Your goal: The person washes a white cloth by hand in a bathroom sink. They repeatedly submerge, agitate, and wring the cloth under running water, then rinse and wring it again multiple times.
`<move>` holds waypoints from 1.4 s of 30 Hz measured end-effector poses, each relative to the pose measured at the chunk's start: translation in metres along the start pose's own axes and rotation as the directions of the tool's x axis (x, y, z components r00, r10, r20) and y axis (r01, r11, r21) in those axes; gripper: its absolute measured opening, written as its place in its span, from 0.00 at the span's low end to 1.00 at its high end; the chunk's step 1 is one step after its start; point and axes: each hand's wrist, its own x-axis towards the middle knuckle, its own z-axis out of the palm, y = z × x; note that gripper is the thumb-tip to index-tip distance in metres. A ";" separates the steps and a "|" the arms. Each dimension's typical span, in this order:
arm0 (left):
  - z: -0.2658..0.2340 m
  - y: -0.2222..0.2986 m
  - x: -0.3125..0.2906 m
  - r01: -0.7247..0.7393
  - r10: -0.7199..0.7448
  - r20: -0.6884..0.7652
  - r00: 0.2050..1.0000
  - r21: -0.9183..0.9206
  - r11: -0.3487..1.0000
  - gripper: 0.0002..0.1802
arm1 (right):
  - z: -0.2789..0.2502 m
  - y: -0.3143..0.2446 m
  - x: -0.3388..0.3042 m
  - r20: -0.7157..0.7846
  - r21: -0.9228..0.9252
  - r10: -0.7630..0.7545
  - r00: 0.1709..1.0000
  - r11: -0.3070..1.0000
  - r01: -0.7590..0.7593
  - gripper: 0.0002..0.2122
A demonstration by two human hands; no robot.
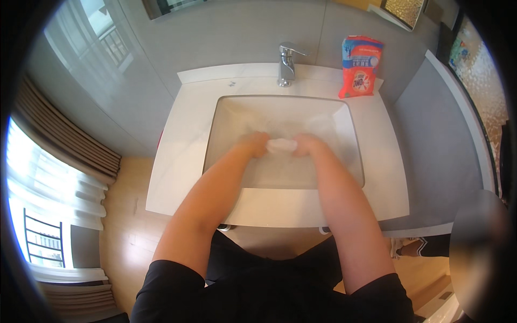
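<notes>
Both my arms reach down into a white rectangular sink [334,177] that holds cloudy water. A small white cloth-like piece [281,145] stretches between my hands near the middle of the basin. My left hand [254,144] is closed on its left end. At its right end, my right hand [308,144] is closed on it too. Motion blur and the water hide the fingertips, and the piece's full shape does not show. Behind the basin stands a chrome single-lever faucet [286,64].
On the back right of the white countertop [180,145] stands a red and blue detergent bag [361,67]. A grey partition [441,134] borders the right side. Curtains [59,134] and a window are at the left. Part of another person's leg [412,248] shows at the lower right.
</notes>
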 end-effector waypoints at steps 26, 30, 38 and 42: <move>-0.029 0.001 -0.029 0.106 -0.120 -0.071 0.990 -0.180 0.978 0.46 | -0.020 -0.009 -0.035 -0.285 0.048 0.121 0.951 0.993 -0.112 0.34; 0.001 0.006 -0.016 -0.203 0.185 -0.185 0.965 -0.087 0.975 0.47 | 0.013 0.005 -0.001 -0.226 0.033 0.026 0.974 0.999 -0.019 0.36; 0.004 0.007 0.003 -0.232 0.345 -0.144 0.927 0.503 0.833 0.23 | 0.010 -0.016 -0.010 -0.235 -0.124 -0.057 0.970 0.992 0.028 0.28; -0.005 -0.012 0.026 -0.351 0.452 -0.147 0.880 0.439 0.827 0.10 | 0.003 0.004 -0.007 -0.298 -0.329 -0.253 0.920 0.932 0.150 0.16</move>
